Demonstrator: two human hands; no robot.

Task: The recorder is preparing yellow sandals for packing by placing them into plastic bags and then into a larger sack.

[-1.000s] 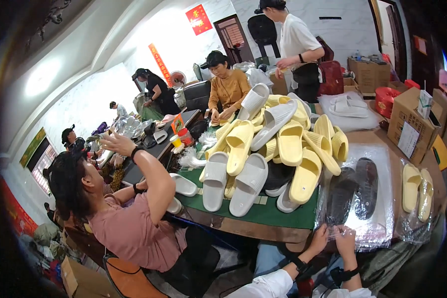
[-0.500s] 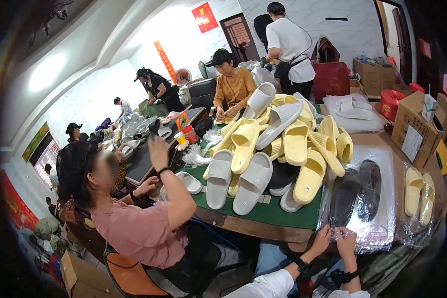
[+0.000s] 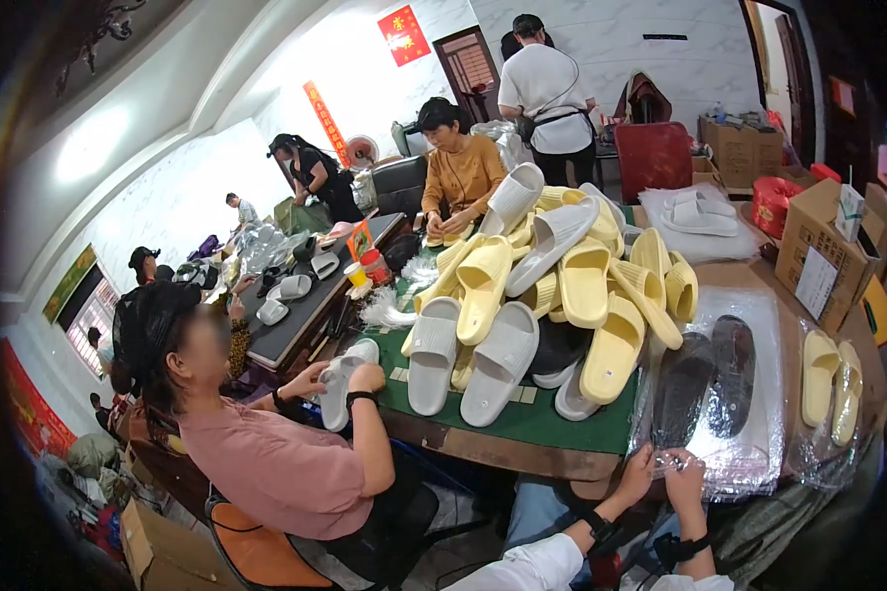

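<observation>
At the table's near edge, my left hand (image 3: 637, 473) pinches the open end of a clear plastic bag (image 3: 702, 340). Beside it, my right hand (image 3: 686, 479) is closed on the same bag's edge, a small gap away. Inside the bag lie two dark slippers (image 3: 731, 379), flat and side by side. Under them is a stack of clear plastic sheets or bags (image 3: 749, 473). To the left of the bag, a tall heap of yellow slippers (image 3: 613, 345) and grey slippers (image 3: 503, 364) rests on a green mat (image 3: 572, 433).
A bagged yellow pair (image 3: 831, 384) lies to the right, with a cardboard box (image 3: 826, 256) behind. At my left a seated co-worker (image 3: 276, 453) holds a grey slipper (image 3: 341, 379). Another co-worker (image 3: 461, 172) sits across the table; one (image 3: 552, 94) stands beyond.
The co-worker at my left has lowered a raised hand to the grey slipper. The standing person has shifted left. My hands stay at the bag's edge, nearly unmoved.
</observation>
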